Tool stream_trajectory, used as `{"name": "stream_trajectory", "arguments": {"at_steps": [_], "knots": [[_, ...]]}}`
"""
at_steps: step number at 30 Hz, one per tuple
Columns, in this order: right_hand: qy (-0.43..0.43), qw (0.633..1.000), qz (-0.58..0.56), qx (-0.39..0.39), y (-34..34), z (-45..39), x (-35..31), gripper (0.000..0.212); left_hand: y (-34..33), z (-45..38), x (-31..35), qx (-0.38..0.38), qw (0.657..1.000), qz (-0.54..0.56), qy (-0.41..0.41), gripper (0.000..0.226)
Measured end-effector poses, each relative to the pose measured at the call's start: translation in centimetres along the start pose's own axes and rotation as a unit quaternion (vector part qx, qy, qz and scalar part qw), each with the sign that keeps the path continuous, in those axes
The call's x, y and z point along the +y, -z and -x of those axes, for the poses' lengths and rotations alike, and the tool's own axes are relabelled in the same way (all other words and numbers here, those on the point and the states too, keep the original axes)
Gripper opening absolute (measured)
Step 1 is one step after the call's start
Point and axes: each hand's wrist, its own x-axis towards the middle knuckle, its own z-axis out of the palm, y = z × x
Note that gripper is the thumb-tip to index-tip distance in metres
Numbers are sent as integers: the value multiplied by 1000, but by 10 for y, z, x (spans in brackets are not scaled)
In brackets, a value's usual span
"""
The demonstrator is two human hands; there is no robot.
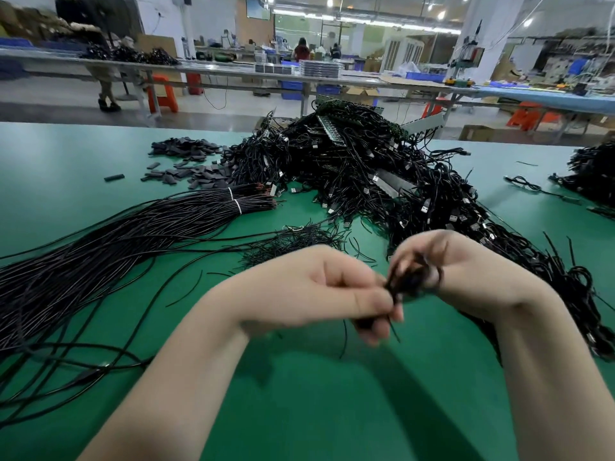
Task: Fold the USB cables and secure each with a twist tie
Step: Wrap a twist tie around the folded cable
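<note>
Far left on the green worktop [83, 154] lies a long sheaf of loose black cables [109, 247], fanned toward the near edge and cinched at its far end by two white ties [234, 199]. Behind that end sits a scatter of short dark sleeve pieces [186, 161]. A thin litter of black twist ties [293, 239] lies just past the hands. The left hand [319, 287] hovers above the worktop, fingers [372, 299] curled in, thumb and forefinger pinching a thin black strand at the folded USB cable [412, 277]. That small bundle is held up between the two hands, blurred, so whether a tie is around it I cannot tell. The right hand [466, 264] grips the bundle from the other side, fingers wrapped round its loops. Behind and to the right rises a big heap of black USB cables [382, 168], trailing down past the right wrist. At the far right edge sits another dark pile [592, 171].
</note>
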Motion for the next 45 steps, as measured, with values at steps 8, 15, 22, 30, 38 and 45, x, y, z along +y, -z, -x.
{"name": "stream_trajectory", "arguments": {"at_steps": [8, 15, 22, 30, 38, 45], "knots": [[81, 942, 147, 289, -35, -23, -10, 24, 2, -20, -18, 350, 928, 128, -3, 29], [94, 940, 126, 303, -51, -28, -11, 17, 8, -18, -23, 395, 918, 19, -14, 30], [44, 955, -33, 293, -54, -31, -5, 23, 8, -14, -22, 389, 918, -71, -12, 26], [72, 951, 4, 302, -53, -33, -1, 6, 10, -14, -21, 389, 916, -98, 15, 27], [108, 929, 135, 327, -56, -35, -1, 8, 10, -16, -23, 405, 912, -59, 16, 20], [205, 858, 331, 334, -56, -33, -4, 7, 16, -11, -19, 374, 925, -26, 63, 19]]}}
